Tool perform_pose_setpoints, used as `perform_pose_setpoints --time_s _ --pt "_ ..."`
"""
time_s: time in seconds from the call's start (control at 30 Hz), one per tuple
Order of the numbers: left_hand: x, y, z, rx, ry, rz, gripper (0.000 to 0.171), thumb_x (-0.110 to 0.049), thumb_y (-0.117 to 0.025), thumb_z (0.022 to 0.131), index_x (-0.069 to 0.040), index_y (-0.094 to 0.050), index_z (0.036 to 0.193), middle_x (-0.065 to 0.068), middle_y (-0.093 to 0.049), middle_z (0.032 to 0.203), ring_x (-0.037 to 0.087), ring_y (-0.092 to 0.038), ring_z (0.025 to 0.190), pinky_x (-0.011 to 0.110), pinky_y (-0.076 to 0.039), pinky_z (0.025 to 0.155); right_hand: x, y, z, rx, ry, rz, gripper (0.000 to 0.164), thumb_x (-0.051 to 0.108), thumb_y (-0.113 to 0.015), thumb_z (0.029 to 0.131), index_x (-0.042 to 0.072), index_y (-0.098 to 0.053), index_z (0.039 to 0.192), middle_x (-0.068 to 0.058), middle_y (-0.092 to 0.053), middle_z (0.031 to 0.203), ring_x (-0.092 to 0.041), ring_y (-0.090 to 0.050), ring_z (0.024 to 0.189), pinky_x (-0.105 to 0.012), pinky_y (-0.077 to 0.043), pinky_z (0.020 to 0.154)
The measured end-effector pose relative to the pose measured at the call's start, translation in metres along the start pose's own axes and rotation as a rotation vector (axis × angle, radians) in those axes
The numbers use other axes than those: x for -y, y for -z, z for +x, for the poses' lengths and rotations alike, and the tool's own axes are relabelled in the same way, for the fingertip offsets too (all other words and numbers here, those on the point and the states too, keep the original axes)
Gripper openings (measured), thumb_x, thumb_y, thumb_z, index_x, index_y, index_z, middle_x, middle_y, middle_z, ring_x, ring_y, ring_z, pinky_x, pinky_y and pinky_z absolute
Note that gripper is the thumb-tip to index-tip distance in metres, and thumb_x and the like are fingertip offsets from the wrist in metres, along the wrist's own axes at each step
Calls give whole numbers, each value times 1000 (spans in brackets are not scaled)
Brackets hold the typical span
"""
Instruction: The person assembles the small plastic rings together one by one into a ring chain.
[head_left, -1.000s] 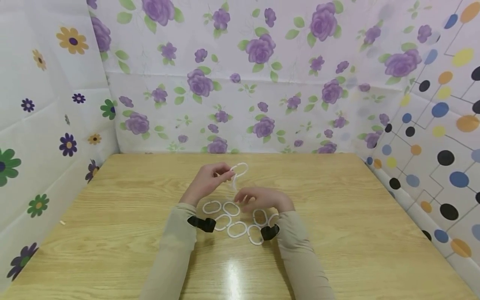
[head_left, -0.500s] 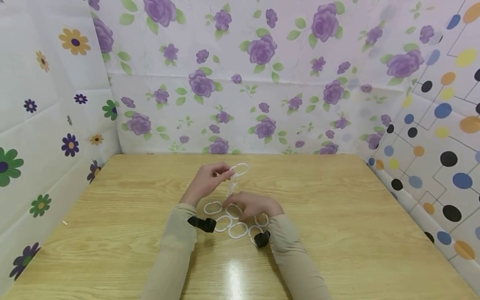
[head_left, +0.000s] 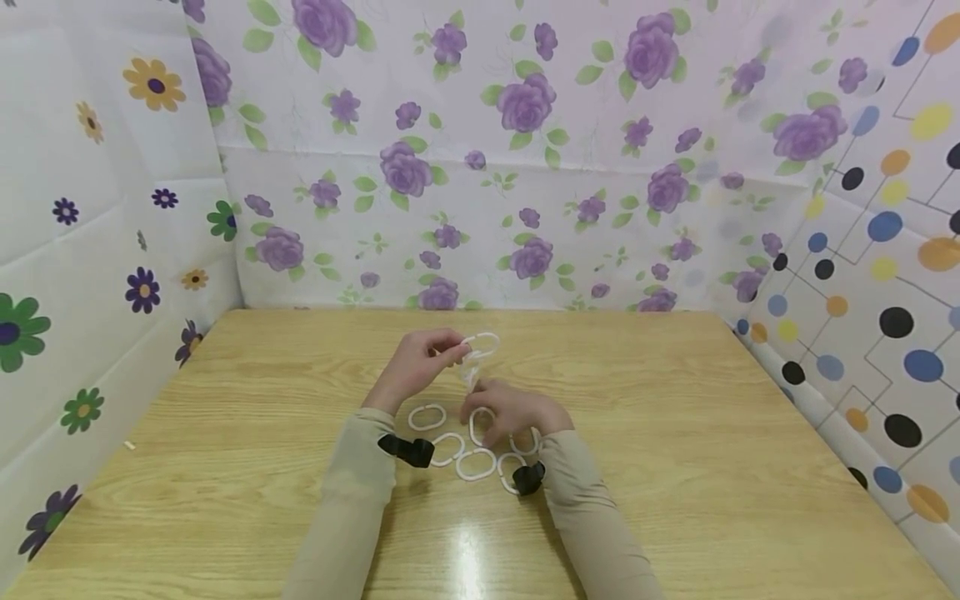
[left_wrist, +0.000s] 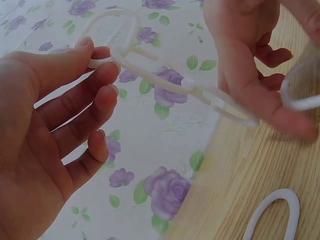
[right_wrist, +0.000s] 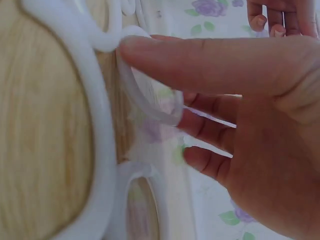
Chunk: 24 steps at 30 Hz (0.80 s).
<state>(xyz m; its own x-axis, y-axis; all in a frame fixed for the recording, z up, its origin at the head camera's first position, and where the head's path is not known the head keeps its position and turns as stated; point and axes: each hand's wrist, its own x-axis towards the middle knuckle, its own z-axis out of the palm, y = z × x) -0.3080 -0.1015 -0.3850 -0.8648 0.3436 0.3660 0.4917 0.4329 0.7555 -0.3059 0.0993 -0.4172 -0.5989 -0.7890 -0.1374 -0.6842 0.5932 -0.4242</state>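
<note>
My left hand [head_left: 420, 362] pinches the top link of a short chain of white plastic oval links [left_wrist: 150, 75] between thumb and fingers. The chain hangs in the air, its linked rings seen trailing toward the right hand in the left wrist view. Lower and to the right, my right hand [head_left: 517, 408] pinches a single white link [right_wrist: 137, 92], thumb on one side and fingers on the other. That link is tilted up just over the table, close to other loose links. Each oval has a small gap in its side, and the fingers partly hide the held one.
Several loose white links, such as this oval link [head_left: 427, 417] and another link [head_left: 476, 464], lie on the wooden table [head_left: 637, 500] around the right hand. A small white scrap [head_left: 130, 446] lies near the left edge. Patterned cloth [head_left: 480, 208] walls the table's back and sides.
My right hand moved left and down to the loose links, took hold of one and shifted it slightly right. The left hand stays nearly in place with the chain.
</note>
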Motion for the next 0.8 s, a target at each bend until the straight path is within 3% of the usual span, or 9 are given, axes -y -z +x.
perform_pose_setpoints --time_s 0.2,0.53,0.8 --pt "0 1 -1 1 19 -12 19 -28 -60 97 -14 -72 96 4 -68 82 19 -62 75 29 -48 66 -7 0 0 -55 8 52 17 -2 -70 74 6 -69 90 -6 -58 94 -13 -53 86 -23 -45 79" --pt "-3 1 -1 -12 9 -9 19 -30 -60 97 -16 -72 94 3 -68 81 23 -61 76 30 -47 66 -20 9 -11 -198 -48 158 7 4 -67 83 7 -64 88 -1 -58 80 -8 -49 73 -22 -43 69" --pt "-3 2 -1 -9 3 -12 16 -26 -61 96 -14 -72 94 5 -68 80 32 -63 78 30 -48 67 -28 18 -23 -316 -111 169 4 7 -63 88 7 -59 90 -1 -56 77 -8 -48 69 -21 -41 65"
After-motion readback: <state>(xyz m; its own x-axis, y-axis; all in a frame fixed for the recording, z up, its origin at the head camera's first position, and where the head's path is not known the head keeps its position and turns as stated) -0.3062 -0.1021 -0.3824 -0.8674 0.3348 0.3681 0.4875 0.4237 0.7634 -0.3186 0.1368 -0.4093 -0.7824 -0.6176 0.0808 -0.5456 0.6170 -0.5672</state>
